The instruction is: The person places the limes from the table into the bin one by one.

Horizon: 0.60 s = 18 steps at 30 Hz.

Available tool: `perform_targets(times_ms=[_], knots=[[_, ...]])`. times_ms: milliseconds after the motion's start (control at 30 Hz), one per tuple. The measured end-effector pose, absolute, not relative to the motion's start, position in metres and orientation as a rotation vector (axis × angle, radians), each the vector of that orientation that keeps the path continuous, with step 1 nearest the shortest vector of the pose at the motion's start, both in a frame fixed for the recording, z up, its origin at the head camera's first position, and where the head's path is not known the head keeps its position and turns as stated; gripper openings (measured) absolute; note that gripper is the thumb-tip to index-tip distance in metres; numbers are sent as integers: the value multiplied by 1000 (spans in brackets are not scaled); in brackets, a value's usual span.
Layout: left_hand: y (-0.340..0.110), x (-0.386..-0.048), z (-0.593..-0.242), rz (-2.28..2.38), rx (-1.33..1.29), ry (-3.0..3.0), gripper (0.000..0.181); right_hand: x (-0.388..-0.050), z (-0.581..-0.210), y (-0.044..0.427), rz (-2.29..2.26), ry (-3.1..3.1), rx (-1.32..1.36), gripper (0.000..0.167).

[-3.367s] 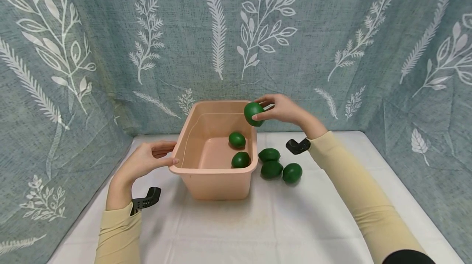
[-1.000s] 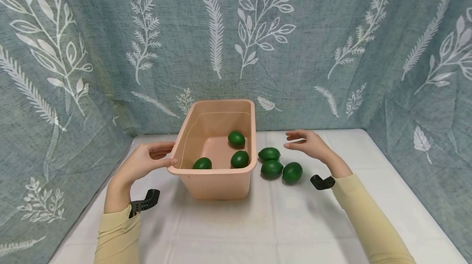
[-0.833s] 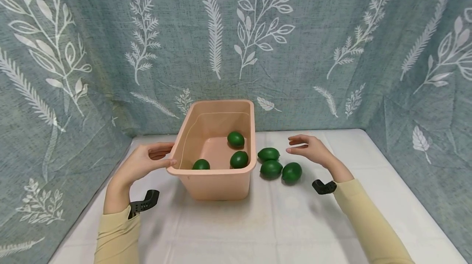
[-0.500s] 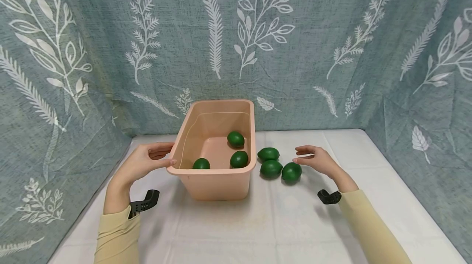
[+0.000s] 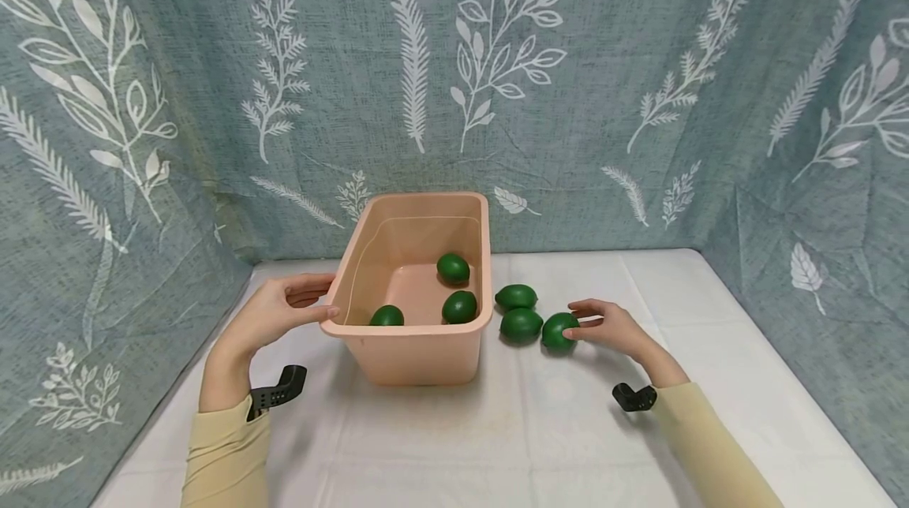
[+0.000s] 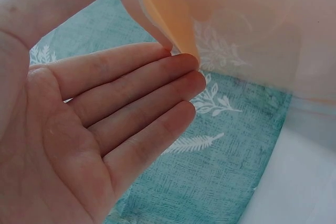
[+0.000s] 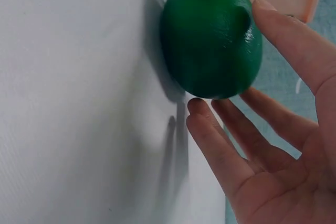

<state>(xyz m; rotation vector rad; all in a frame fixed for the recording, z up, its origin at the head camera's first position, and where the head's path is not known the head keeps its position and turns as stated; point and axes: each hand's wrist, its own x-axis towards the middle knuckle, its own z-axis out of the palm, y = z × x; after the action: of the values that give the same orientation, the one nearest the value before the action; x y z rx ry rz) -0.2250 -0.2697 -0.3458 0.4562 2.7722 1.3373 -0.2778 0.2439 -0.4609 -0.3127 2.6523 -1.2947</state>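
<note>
In the head view, my left hand (image 5: pixel 273 315) holds the near-left rim of a peach plastic tub (image 5: pixel 419 354), thumb at the rim and fingers along its outside. The left wrist view shows those fingers (image 6: pixel 142 95) nearly straight against the rim. Three green limes lie inside the tub: a far lime (image 5: pixel 453 268), a right-hand lime (image 5: pixel 459 308) and a partly hidden near-left lime (image 5: pixel 387 315). My right hand (image 5: pixel 614 328) is spread around the rightmost lime (image 7: pixel 210 38) on the table. Its thumb is at the lime's side, with fingers extended beside and behind it.
Two more limes, a back lime (image 5: pixel 516 297) and a front lime (image 5: pixel 521 325), lie between the tub and my right hand. White cloth covers the table (image 5: pixel 426 445). A blue-green leaf-patterned curtain (image 5: pixel 604 98) encloses the back and sides.
My right hand released a lime into the tub, then came right and down to the rightmost lime on the table. The left hand has stayed at the rim.
</note>
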Motion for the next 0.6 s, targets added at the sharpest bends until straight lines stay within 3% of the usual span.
perform_targets(times_ms=[600], knots=[[-269, -224, -343, 1348, 453, 2762, 61, -277, -465, 228, -1328, 2628, -337, 68]])
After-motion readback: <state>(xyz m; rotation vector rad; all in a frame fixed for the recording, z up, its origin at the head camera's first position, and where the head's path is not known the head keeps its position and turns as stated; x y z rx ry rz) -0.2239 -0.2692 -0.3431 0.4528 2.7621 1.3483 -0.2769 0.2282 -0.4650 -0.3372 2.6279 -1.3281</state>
